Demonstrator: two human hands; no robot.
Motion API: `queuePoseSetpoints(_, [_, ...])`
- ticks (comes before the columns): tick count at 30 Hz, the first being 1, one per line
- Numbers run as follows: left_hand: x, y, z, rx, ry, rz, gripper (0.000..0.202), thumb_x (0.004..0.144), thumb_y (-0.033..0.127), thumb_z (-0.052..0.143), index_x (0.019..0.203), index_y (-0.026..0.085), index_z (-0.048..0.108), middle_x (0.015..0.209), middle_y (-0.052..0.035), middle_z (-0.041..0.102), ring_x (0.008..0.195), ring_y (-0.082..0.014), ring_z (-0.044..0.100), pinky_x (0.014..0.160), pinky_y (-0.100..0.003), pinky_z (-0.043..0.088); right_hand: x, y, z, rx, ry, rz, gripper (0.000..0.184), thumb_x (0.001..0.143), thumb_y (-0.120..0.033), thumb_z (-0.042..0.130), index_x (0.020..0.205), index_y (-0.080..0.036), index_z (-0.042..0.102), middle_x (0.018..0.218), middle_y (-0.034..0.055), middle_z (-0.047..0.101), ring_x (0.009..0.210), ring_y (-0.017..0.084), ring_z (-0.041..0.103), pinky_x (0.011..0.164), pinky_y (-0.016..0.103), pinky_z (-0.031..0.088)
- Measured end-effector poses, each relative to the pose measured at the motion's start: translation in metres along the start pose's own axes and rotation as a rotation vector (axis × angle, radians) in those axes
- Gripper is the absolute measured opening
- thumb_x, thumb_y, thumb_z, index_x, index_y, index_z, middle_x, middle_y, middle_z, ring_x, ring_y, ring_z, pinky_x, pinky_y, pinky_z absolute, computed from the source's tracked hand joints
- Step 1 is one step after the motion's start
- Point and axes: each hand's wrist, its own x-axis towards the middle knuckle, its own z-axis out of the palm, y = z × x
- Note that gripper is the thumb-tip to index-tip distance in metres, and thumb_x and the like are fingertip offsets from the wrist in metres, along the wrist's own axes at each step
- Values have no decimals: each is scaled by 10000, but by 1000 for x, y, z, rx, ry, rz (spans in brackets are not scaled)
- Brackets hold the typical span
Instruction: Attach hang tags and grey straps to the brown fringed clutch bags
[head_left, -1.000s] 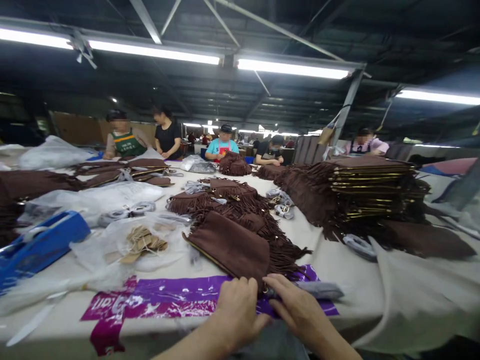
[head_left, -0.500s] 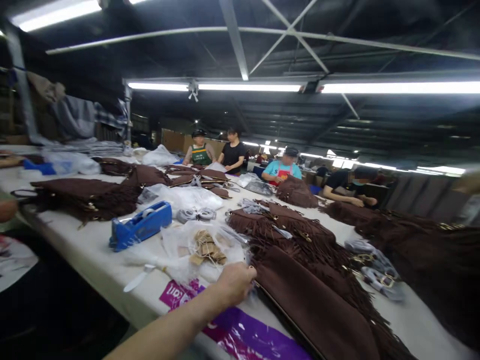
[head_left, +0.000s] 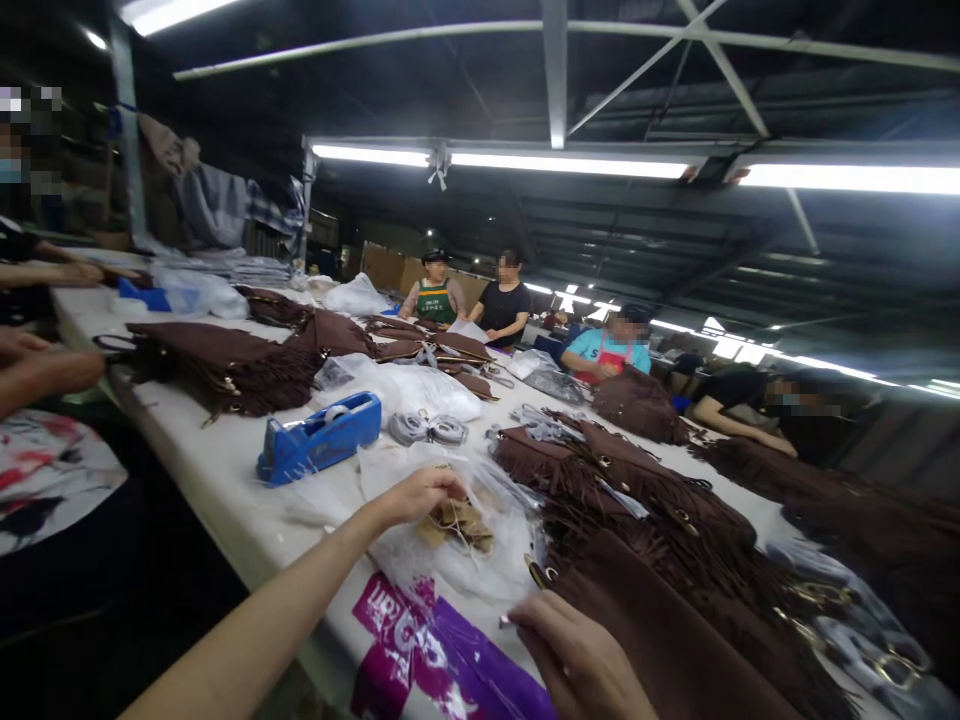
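Observation:
My left hand (head_left: 424,494) reaches over a clear plastic bag (head_left: 517,530) of small brown paper tags (head_left: 469,528) with white strings. Its fingers are curled together at the edge of the tags; what they pinch, if anything, is hidden. Low in the view, my right hand (head_left: 577,650) has thumb and fingers pressed together, a small shiny piece (head_left: 505,622) showing at the tips; its kind is unclear. Beside that hand lies a dark brown suede-like bag (head_left: 645,620) with a gold-coloured metal part at its near corner. Under both hands is a purple printed plastic sheet (head_left: 472,650).
A blue tape dispenser (head_left: 319,438) stands left of the tags, near coiled grey straps (head_left: 427,428). Fringed brown bags (head_left: 622,470) are piled on the white table (head_left: 187,430). Wrapped metal hardware (head_left: 862,620) lies at right. At left are another person's hands (head_left: 45,365); several co-workers stand across the table.
My left hand has left the brown bag's corner and moved left over the tags. My right hand has come into view at the bottom. The view has turned a little left.

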Motion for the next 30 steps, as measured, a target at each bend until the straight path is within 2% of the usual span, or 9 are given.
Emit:
queuePoseSetpoints(3, [7,-15,8,-91,53,-4,308,667,83,425,845,133,671,882,-55,704,863,-190,637,821,-292,492,58,-18,26,-171,-34,51,273,937,-210,414,1035,-284,658,1024,33,695,861,190,680,681,234,460])
queuePoseSetpoints(6, [6,-30,11,-159,112,-11,334,666,88,404,876,126,661,895,-62,698,852,-186,633,816,-297,494,88,-21,47,-337,-104,156,263,896,-163,477,998,-283,688,1113,47,682,841,216,693,617,243,439])
queuePoseSetpoints(9, [3,-40,12,-205,136,-8,339,657,83,409,870,131,669,901,-55,695,861,-179,627,837,-292,484,96,-14,51,-358,-140,163,261,912,-159,458,877,-249,700,999,42,712,827,210,692,617,236,436])
queuePoseSetpoints(14, [4,-47,18,-257,146,5,336,614,63,413,802,141,680,817,-29,684,814,-169,615,829,-284,473,98,3,19,54,-23,39,273,949,-265,457,967,-202,723,950,65,730,910,208,670,796,256,475])
queuePoseSetpoints(17, [6,-47,19,-291,184,15,334,619,75,409,813,146,671,830,-27,676,820,-165,605,813,-278,467,103,0,9,-22,15,14,267,956,-277,460,957,-215,720,903,52,708,840,197,666,739,253,471])
queuePoseSetpoints(20, [8,-50,18,-322,224,4,324,616,98,404,822,144,649,825,-31,665,766,-156,593,710,-260,455,113,-12,22,-316,-7,25,227,924,-182,497,983,-283,691,891,16,690,759,179,667,615,236,434])
queuePoseSetpoints(23, [8,-55,15,-352,240,-18,309,616,123,403,827,140,628,801,-38,659,702,-148,588,610,-238,416,125,-19,47,-533,-28,10,345,847,-88,564,1103,-308,638,935,20,693,748,196,677,531,240,400])
queuePoseSetpoints(27, [8,-60,15,-369,257,-30,314,611,132,403,838,137,621,788,-42,657,672,-141,590,570,-225,391,136,-10,72,-567,15,14,241,880,-76,506,988,-231,657,874,61,691,711,215,675,496,256,384])
queuePoseSetpoints(30, [9,-60,16,-354,266,-19,323,608,127,396,828,135,632,770,-39,654,673,-141,586,580,-228,400,138,5,71,-530,37,28,231,901,-93,461,959,-219,646,887,66,697,687,197,669,511,255,389])
